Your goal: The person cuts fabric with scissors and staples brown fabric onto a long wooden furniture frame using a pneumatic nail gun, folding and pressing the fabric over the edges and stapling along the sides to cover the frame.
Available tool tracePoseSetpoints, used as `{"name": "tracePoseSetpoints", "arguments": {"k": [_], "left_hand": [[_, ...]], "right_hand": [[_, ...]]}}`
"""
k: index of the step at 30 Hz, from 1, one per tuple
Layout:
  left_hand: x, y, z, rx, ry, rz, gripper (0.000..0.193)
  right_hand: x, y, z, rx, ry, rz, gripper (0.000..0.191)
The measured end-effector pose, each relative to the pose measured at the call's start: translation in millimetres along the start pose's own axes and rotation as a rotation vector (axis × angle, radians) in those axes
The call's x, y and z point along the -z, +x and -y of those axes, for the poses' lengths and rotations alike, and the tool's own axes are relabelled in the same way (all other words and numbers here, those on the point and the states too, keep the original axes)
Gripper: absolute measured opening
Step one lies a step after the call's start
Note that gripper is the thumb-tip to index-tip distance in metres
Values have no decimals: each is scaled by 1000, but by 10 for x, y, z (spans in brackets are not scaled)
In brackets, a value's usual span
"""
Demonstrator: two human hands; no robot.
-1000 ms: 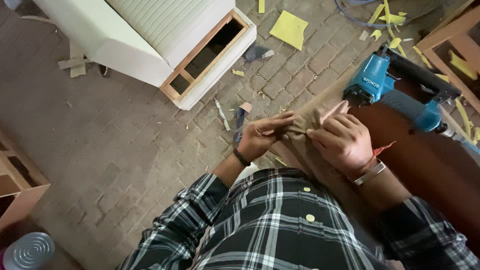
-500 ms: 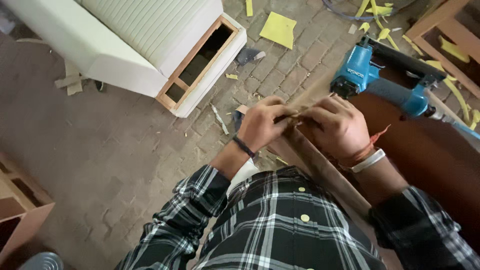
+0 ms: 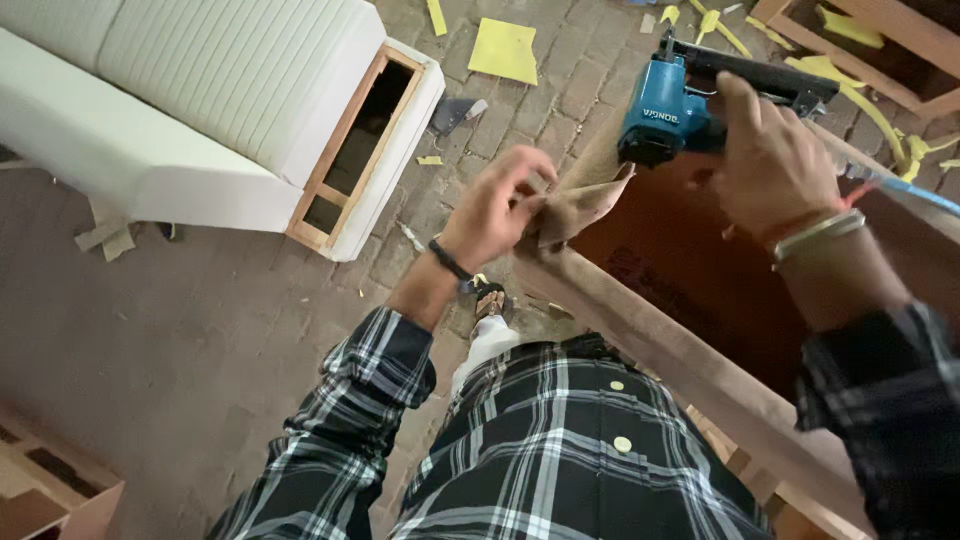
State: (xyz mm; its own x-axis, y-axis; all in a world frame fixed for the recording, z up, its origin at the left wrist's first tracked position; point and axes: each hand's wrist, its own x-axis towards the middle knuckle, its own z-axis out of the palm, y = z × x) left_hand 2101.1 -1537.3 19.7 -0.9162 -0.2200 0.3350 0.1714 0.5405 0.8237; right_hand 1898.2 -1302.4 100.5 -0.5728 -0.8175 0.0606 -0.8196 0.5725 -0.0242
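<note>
My left hand [image 3: 500,205] pinches a flap of brown fabric [image 3: 585,205] at the corner of a brown upholstered frame [image 3: 660,330]. My right hand [image 3: 770,165] grips the handle of a blue pneumatic staple gun [image 3: 665,105], whose body rests over the same corner just right of the flap. A blue air hose [image 3: 915,192] trails from the gun past my right wrist. My checked shirt fills the lower part of the view.
A white upholstered sofa section [image 3: 200,110] with an open wooden end lies on the brick floor at upper left. Yellow foam scraps [image 3: 505,50] litter the floor near the top. Wooden frames stand at top right [image 3: 880,50] and bottom left [image 3: 50,490].
My right hand has left the fabric and taken hold of the staple gun. My left hand keeps the flap pinched. The view has shifted closer.
</note>
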Motion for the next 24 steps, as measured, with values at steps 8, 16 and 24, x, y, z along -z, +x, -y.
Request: {"name": "tracePoseSetpoints", "arguments": {"k": [8,16,24], "left_hand": [[167,83,-338,-347,125,144,23],[208,329,-131,-384,345,172,24],[241,86,-211,-446,165,289,12]], "right_hand": [[595,-128,162,-44,93,273,77],[876,-851,624,-574,363,898,37],[637,-1005,838,-623,516,800,29]]}}
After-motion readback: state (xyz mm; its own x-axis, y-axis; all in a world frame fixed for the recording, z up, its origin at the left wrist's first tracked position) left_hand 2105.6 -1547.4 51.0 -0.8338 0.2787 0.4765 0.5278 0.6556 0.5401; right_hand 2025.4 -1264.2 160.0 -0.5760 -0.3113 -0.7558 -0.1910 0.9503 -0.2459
